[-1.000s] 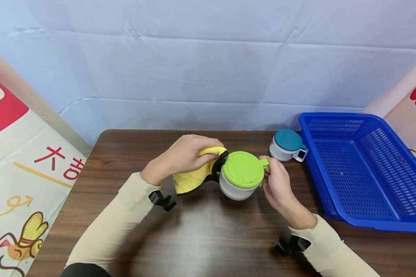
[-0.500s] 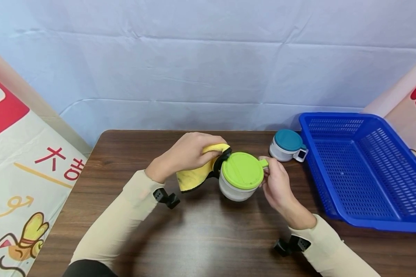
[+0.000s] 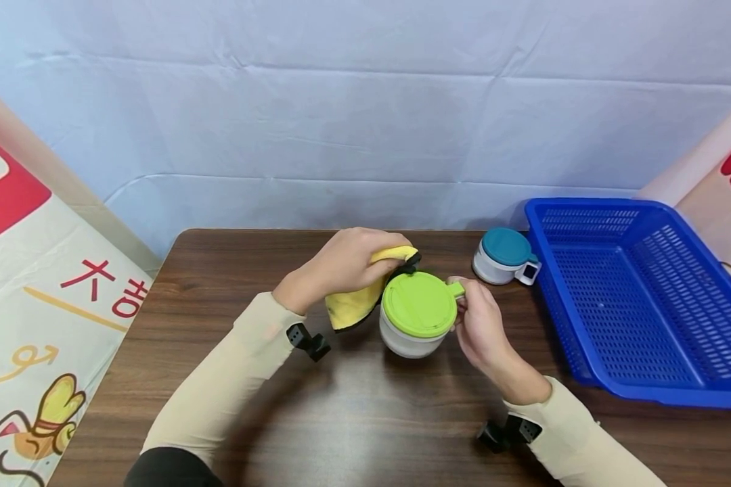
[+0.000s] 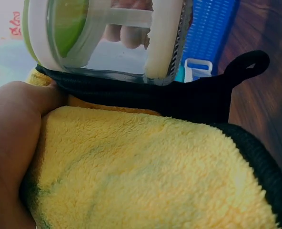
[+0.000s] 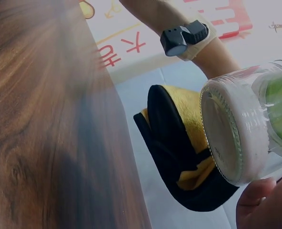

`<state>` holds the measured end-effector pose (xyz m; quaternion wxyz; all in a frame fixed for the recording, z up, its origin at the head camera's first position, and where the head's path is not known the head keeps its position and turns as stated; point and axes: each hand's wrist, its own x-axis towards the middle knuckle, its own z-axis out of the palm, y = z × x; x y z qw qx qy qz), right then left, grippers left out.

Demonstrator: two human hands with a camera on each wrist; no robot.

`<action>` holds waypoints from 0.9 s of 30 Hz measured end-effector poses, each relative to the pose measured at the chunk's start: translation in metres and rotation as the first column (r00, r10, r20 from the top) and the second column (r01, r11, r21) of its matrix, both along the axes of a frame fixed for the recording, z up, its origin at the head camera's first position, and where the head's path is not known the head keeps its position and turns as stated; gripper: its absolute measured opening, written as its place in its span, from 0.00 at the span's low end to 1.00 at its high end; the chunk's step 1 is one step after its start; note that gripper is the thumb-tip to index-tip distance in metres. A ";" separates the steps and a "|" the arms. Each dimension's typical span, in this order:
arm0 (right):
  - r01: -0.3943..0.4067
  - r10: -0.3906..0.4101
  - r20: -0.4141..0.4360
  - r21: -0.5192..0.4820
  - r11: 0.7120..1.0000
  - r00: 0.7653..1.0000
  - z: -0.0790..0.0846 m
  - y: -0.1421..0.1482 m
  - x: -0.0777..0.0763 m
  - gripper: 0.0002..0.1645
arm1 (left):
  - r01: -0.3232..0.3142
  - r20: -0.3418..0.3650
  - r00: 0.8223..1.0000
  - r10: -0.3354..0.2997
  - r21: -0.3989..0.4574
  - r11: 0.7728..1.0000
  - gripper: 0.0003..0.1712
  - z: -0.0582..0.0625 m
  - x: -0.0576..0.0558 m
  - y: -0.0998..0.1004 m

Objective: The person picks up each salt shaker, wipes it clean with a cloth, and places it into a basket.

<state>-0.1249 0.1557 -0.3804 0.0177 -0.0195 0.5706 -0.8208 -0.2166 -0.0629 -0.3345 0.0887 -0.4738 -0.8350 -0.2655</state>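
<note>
A clear glass seasoning jar [image 3: 411, 343] with a lime-green lid [image 3: 419, 304] and white contents is held above the table. My right hand [image 3: 484, 325] grips it by the handle on its right side. In the right wrist view, the jar's ribbed base [image 5: 222, 133] shows, clear of the tabletop. My left hand [image 3: 356, 264] holds a folded yellow cloth [image 3: 353, 308] with black edging, thumb on the near side. The cloth presses on the jar's left and far side. In the left wrist view, the fleecy cloth [image 4: 146, 162] lies along the glass wall [image 4: 117, 67].
A smaller jar [image 3: 505, 253] with a teal lid and white handle stands at the table's back right. Beside it sits a blue perforated plastic basket [image 3: 591, 365]. The brown wooden table [image 3: 353, 433] ends at a pale cloth backdrop [image 3: 365, 135].
My left hand has slid the cloth rightward and away from me, round the jar's far side. The jar and right hand have shifted slightly left and toward me.
</note>
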 end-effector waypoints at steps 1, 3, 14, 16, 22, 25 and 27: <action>-0.001 0.001 0.000 0.000 1.000 1.000 0.000 0.000 0.000 0.22 | 0.004 0.005 1.000 -0.004 0.002 1.000 0.09 0.000 -0.001 0.001; -0.005 0.005 -0.001 -0.005 1.000 1.000 0.000 -0.001 0.000 0.22 | 0.015 0.010 1.000 -0.015 0.006 1.000 0.09 0.000 -0.002 0.003; -0.016 0.016 -0.003 -0.008 1.000 1.000 0.001 -0.002 0.002 0.22 | 0.050 0.074 0.996 -0.051 0.005 0.999 0.11 0.002 -0.006 0.015; -0.015 0.015 -0.002 -0.004 1.000 1.000 0.002 -0.002 0.002 0.23 | 0.052 0.092 0.994 -0.052 0.001 0.999 0.11 0.002 -0.007 0.017; -0.012 0.012 0.009 0.016 1.000 1.000 0.002 -0.002 0.003 0.23 | 0.058 0.127 0.990 -0.054 -0.024 0.998 0.12 0.001 -0.008 0.021; -0.017 0.017 0.011 0.020 1.000 1.000 0.003 -0.002 0.003 0.24 | 0.059 0.119 0.991 -0.054 -0.047 0.997 0.13 0.001 -0.008 0.022; -0.016 0.016 0.011 0.025 1.000 1.000 0.003 -0.002 0.004 0.25 | 0.059 0.113 0.992 -0.053 -0.055 0.997 0.13 0.000 -0.009 0.022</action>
